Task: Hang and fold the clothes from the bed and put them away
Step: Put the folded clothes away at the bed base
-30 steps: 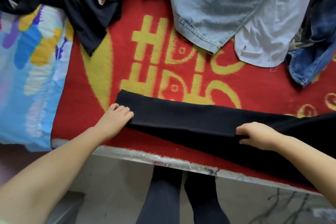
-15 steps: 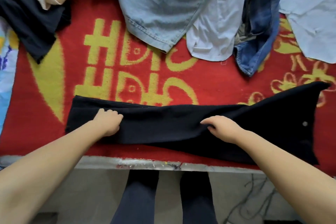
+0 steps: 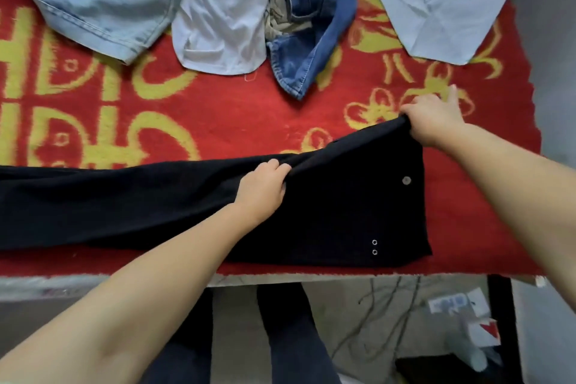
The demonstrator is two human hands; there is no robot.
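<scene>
Black trousers lie folded lengthwise along the near edge of the bed, waist end to the right with a metal button and two eyelets showing. My left hand grips a fold of the cloth at the upper edge, near the seat. My right hand pinches the far waist corner and lifts it slightly. Behind them on the bed lie light denim jeans, a white garment, darker blue jeans and a pale blue shirt.
The bed is covered by a red blanket with yellow patterns; its near edge runs across the view and its right edge is beside my right hand. Below are my dark-trousered legs, cables and clutter on the floor.
The view has shifted right along the trousers. Both hands moved right: the left from the leg end to the seat, the right from mid-leg to the waist corner, which it now lifts.
</scene>
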